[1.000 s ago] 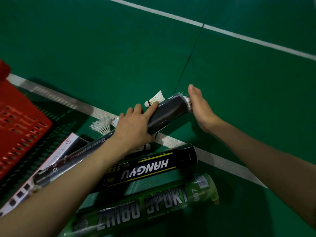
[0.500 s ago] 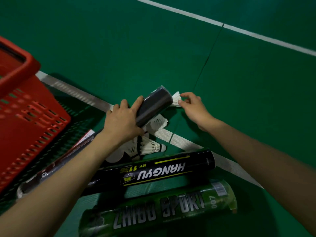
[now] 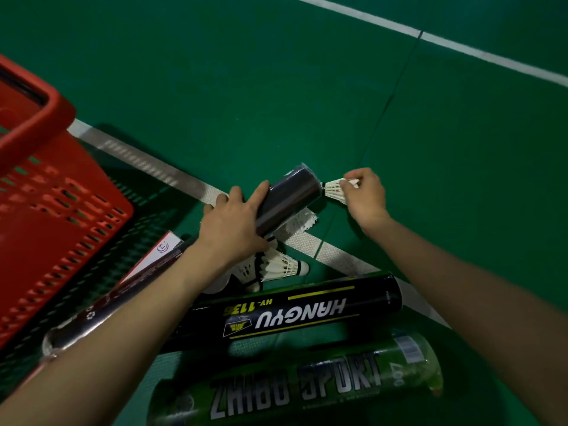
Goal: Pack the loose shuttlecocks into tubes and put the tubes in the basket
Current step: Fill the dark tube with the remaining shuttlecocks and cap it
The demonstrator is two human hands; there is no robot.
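The left hand (image 3: 233, 229) grips a dark tube (image 3: 289, 195), tilted up off the court floor (image 3: 246, 87). The right hand (image 3: 365, 195) pinches a shuttlecock (image 3: 333, 189) by its feathers, cork end at the tube's mouth. Loose shuttlecocks (image 3: 276, 265) lie under the tube, and the red basket (image 3: 61, 210) stands at the left edge.

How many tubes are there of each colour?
Black: 2, the glossy black tube gripped by the left hand and the black HANGYU tube.
Green: 1, the green ZHIBO SPORT tube.
White: 1, the white tube, partly hidden behind the glossy one.
Total: 4 tubes.
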